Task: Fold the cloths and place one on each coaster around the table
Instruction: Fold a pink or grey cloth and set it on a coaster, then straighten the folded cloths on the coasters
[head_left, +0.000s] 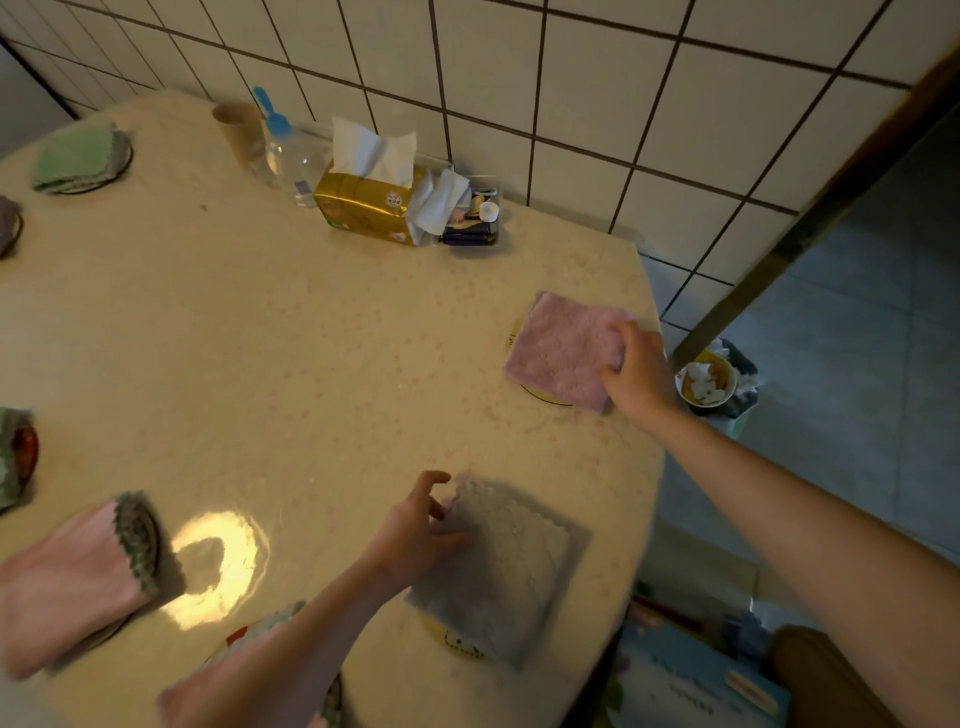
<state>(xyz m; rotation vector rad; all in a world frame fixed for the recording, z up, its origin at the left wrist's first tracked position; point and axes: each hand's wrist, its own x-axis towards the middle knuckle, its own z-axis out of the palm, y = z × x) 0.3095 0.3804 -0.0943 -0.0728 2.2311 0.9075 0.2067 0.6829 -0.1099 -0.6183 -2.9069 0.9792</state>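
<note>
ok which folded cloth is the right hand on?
The pink-lilac cloth at the table's far right edge, over a yellow coaster. The right hand grips its right edge. The grey cloth nearer the camera is under the left hand.

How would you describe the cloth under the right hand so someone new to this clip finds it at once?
Start at the gold tissue box against the tiled wall, then follow the table edge toward the doorway side. There a folded pink cloth lies on a yellowish coaster, with the right hand on its corner. The nearer cloth, by the left hand, is grey.
</note>
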